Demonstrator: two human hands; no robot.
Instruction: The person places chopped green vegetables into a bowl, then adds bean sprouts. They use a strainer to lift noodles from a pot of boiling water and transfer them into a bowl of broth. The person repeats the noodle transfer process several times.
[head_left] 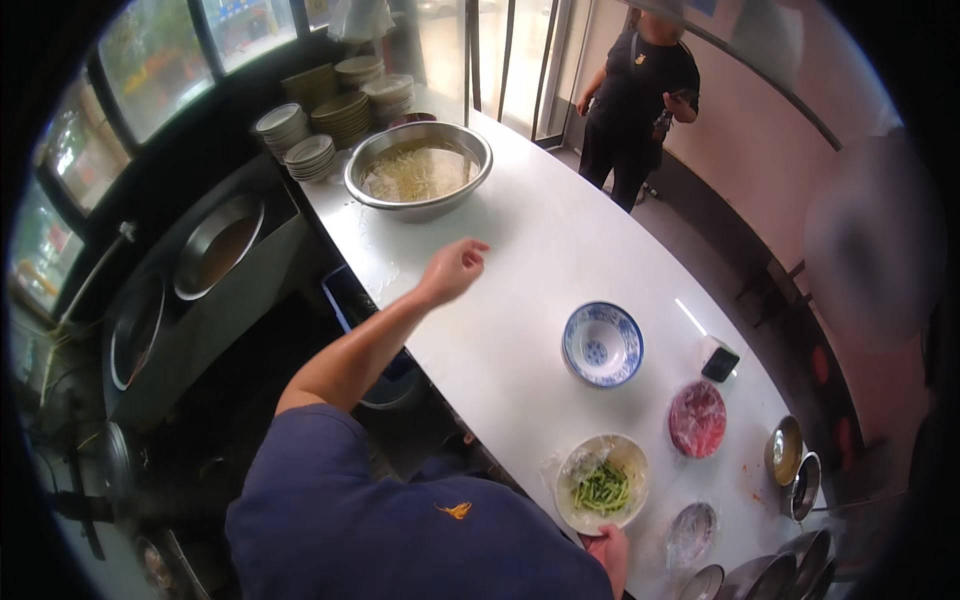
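My left hand (455, 272) is over the white counter (520, 250), below a large steel basin (420, 200) of pale shreds in liquid. Its fingers are loosely bent with the forefinger stretched out, and nothing shows in it. At the near edge, my right hand (608, 556) grips the rim of a pale bowl (637, 468) holding cut green vegetables (601, 488). Clear plastic film lies on the bowl's far left side. A blue-and-white patterned bowl (602, 344) stands between the two hands, touched by neither.
Stacked plates and bowls (340, 115) stand behind the basin. Right of the patterned bowl are a small white-and-black box (718, 358), a film-covered red dish (697, 419) and several metal bowls (785, 450). Large pans (220, 248) line the left. A person (640, 100) stands beyond the counter.
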